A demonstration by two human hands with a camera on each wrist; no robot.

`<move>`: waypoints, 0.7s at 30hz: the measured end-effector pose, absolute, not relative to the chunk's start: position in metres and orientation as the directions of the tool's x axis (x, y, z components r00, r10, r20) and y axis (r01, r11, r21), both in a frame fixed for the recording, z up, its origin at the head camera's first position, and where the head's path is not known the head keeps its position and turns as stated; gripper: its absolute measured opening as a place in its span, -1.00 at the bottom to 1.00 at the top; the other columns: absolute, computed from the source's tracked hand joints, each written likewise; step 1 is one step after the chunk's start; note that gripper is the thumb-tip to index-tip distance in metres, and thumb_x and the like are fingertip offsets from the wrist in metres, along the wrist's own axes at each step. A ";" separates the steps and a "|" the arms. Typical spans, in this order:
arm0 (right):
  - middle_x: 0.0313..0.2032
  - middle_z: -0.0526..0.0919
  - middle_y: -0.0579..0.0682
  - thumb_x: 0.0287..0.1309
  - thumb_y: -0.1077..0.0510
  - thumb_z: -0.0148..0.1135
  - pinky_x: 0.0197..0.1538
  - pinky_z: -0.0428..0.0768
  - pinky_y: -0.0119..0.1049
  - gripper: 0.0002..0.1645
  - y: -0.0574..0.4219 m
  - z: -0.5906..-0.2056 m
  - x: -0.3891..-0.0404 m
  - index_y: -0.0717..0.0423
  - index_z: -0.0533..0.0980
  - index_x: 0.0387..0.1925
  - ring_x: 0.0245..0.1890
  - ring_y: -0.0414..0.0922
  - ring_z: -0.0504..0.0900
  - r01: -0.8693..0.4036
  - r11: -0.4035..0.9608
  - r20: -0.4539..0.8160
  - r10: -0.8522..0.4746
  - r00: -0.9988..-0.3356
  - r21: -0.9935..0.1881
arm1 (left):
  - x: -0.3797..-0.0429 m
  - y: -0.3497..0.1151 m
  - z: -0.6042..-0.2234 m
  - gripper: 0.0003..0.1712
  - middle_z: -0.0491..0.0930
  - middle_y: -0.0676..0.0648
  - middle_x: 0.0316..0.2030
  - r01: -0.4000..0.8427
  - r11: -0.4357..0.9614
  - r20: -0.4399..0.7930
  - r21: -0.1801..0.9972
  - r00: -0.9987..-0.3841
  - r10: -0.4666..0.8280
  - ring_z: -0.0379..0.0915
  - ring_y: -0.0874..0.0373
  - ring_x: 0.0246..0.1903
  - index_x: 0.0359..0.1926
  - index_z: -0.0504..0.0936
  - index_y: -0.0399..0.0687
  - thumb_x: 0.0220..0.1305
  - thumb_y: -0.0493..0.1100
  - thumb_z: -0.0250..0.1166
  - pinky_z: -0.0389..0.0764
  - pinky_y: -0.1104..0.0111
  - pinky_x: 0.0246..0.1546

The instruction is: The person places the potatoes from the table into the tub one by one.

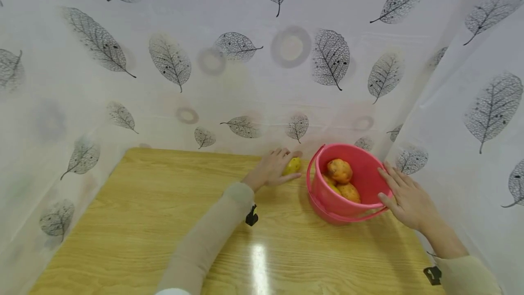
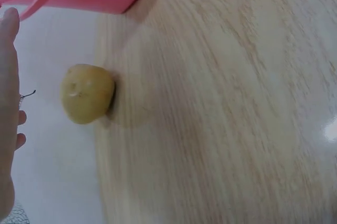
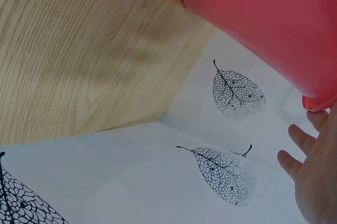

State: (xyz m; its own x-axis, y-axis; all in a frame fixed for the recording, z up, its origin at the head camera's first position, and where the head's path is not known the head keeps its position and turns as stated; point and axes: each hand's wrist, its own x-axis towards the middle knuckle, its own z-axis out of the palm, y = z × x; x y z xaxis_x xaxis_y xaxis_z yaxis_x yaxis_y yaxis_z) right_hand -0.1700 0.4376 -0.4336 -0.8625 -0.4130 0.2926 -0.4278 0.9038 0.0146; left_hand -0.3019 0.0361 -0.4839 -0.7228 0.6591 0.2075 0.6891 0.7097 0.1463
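Near the back edge of the table a yellow potato (image 1: 293, 166) lies beside the bucket; it shows whole in the left wrist view as a rounded, dimpled potato (image 2: 87, 93). My left hand (image 1: 273, 168) reaches around it, thumb stretched out along the near side and fingers loosely extended. A pink bucket (image 1: 370, 172) holds several yellow-orange potatoes (image 1: 340, 170), and its handle hangs down on the near side. My right hand (image 1: 411, 201) rests at the right rim with its fingers spread. In the right wrist view, a fingertip touches the rim (image 3: 318, 102) from outside.
The wood-grain table (image 1: 163, 222) reaches back to a whitish sheet (image 1: 245, 81) printed with dark leaves. That sheet also stands close along the right side, just beyond the bucket and right hand. A strip of light reflects off the tabletop.
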 end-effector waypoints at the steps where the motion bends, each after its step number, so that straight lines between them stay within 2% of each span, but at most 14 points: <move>1: 0.68 0.06 0.16 0.48 -0.11 0.11 0.58 -0.52 -0.60 -0.13 0.437 -0.434 -0.170 0.18 0.15 0.63 0.58 0.28 0.23 -0.428 0.904 0.295 -0.413 -0.862 0.014 | -0.302 0.036 -0.487 -0.11 0.51 -0.14 0.36 0.683 0.716 0.202 0.144 -0.729 0.654 0.48 -0.05 0.36 0.62 0.21 0.10 0.51 0.47 0.00 0.52 0.05 0.43; 5: 0.68 0.08 0.17 0.47 -0.10 0.12 0.60 -0.51 -0.58 -0.13 0.437 -0.433 -0.170 0.19 0.17 0.62 0.55 0.30 0.26 -0.426 0.905 0.294 -0.410 -0.863 0.010 | -0.305 0.036 -0.497 -0.08 0.49 -0.21 0.39 0.657 0.738 0.190 0.150 -0.752 0.631 0.46 -0.11 0.37 0.58 0.27 -0.06 0.51 0.45 0.01 0.50 0.01 0.45; 8: 0.69 0.06 0.15 0.47 -0.11 0.12 0.58 -0.52 -0.61 -0.13 0.436 -0.433 -0.171 0.19 0.16 0.63 0.58 0.28 0.24 -0.426 0.905 0.286 -0.410 -0.866 0.007 | -0.308 0.036 -0.504 -0.09 0.48 -0.21 0.38 0.636 0.758 0.184 0.144 -0.770 0.611 0.44 -0.11 0.38 0.56 0.29 -0.09 0.52 0.44 0.01 0.47 0.02 0.47; 13: 0.69 0.05 0.14 0.49 -0.11 0.10 0.56 -0.53 -0.63 -0.12 0.437 -0.434 -0.173 0.17 0.13 0.64 0.63 0.26 0.18 -0.428 0.904 0.285 -0.411 -0.866 0.003 | -0.309 0.039 -0.515 -0.14 0.44 -0.20 0.39 0.599 0.775 0.169 0.203 -0.801 0.575 0.40 -0.11 0.39 0.58 0.27 0.05 0.49 0.40 0.12 0.45 0.01 0.49; 16: 0.68 0.06 0.17 0.47 -0.09 0.12 0.58 -0.52 -0.61 -0.12 0.438 -0.434 -0.172 0.18 0.14 0.63 0.58 0.31 0.23 -0.430 0.903 0.289 -0.412 -0.864 0.000 | -0.309 0.043 -0.520 -0.13 0.36 -0.22 0.46 0.587 0.774 0.144 0.236 -0.809 0.570 0.35 -0.16 0.46 0.61 0.23 0.14 0.48 0.41 0.13 0.40 -0.04 0.53; 21: 0.69 0.06 0.15 0.45 -0.09 0.15 0.63 -0.47 -0.54 -0.12 0.437 -0.434 -0.171 0.18 0.16 0.63 0.55 0.34 0.27 -0.418 0.908 0.285 -0.399 -0.871 -0.007 | -0.308 0.048 -0.530 -0.14 0.26 -0.23 0.56 0.584 0.782 0.118 0.218 -0.811 0.573 0.29 -0.19 0.53 0.63 0.19 0.18 0.49 0.42 0.10 0.36 -0.06 0.56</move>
State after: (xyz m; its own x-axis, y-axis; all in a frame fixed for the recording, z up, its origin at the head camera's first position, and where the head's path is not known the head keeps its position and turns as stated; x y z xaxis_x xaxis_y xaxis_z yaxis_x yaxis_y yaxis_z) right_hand -0.1709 0.4374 -0.4343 -0.8714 -0.3994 0.2847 -0.4185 0.9082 -0.0069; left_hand -0.3084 0.0478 -0.5301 -0.8112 0.5726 0.1183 0.5838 0.7820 0.2181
